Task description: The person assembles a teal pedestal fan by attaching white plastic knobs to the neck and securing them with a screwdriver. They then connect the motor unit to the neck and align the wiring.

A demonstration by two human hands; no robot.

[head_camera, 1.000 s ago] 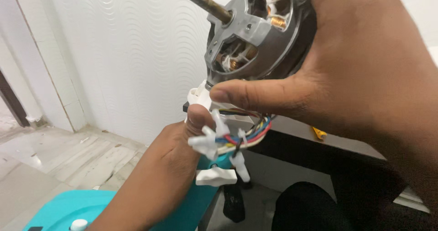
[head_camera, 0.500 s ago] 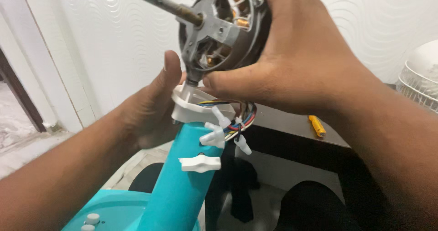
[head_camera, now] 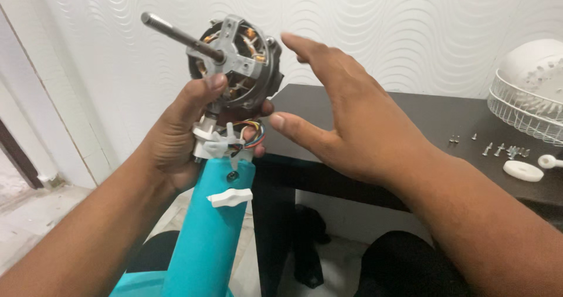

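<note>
A: Where is the bare grey metal fan motor with its steel shaft now?
B: Upper left of centre, atop the turquoise plastic stand column. The left hand grips its white neck.
A: And the right hand?
B: It gripped the motor before; now it's off, fingers spread wide, just right. The motor seems seated, over the dark table.

Right hand has let go of the motor — fingers spread
</note>
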